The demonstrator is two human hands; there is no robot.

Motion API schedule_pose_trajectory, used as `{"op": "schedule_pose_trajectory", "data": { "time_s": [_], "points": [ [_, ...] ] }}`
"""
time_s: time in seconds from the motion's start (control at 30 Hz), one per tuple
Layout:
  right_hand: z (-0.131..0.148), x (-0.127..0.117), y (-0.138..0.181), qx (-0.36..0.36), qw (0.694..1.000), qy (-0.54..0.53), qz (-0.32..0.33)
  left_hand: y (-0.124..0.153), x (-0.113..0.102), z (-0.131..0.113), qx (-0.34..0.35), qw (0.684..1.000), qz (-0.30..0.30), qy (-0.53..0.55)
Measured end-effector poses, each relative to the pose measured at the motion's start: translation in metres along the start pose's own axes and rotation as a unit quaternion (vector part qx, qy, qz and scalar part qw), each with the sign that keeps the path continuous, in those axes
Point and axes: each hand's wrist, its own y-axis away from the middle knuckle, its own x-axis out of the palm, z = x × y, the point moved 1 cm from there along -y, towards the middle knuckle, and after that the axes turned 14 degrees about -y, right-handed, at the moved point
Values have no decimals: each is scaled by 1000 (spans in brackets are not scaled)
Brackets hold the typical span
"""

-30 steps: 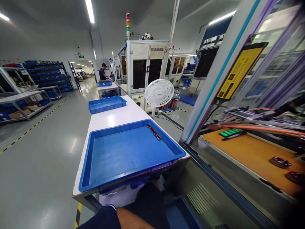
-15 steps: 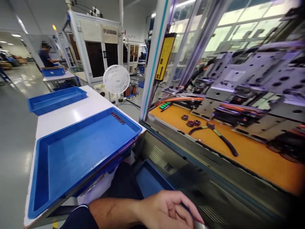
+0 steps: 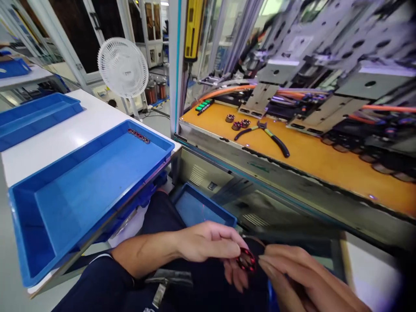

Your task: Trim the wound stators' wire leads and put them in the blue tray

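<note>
My left hand (image 3: 208, 245) pinches a small ring-shaped motor stator (image 3: 246, 261) with red and dark windings between thumb and fingers, above my lap. Close to the stator's right side is my right hand (image 3: 299, 273), its thumb and fingertips pressed together. Whatever it may hold is hidden. A blue object (image 3: 272, 297), too covered to name, shows below the right hand. On the orange machine bench lie several similar stators (image 3: 236, 125) beside open cutting pliers (image 3: 261, 125) with black and yellow handles.
A large blue tray (image 3: 78, 173) on the white table (image 3: 94, 113) at left has a row of stators (image 3: 139, 135) in its far corner. Another blue tray (image 3: 39, 115) lies behind. A white fan (image 3: 123, 67), machine frame post (image 3: 177, 65) and low blue bin (image 3: 204, 208) surround the workspace.
My view has turned down and to the right. My left hand has come up with the stator visible in its fingers, and my right hand has come into view beside it.
</note>
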Motion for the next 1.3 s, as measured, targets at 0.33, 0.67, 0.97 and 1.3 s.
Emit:
{"op": "schedule_pose_trajectory", "data": {
  "time_s": [0.33, 0.67, 0.97, 1.3],
  "points": [
    [1, 8, 1, 100, 991, -64, -60, 7, 11, -19, 134, 978, -133, -86],
    [6, 20, 3, 226, 943, -189, -152, 2, 9, -23, 228, 930, -221, -185],
    [1, 34, 18, 439, 746, -487, -114, 1, 6, -22, 216, 942, -201, -162],
    [-9, 52, 23, 365, 737, -558, -108, -5, 4, -18, 142, 960, -217, -110]
  ]
}}
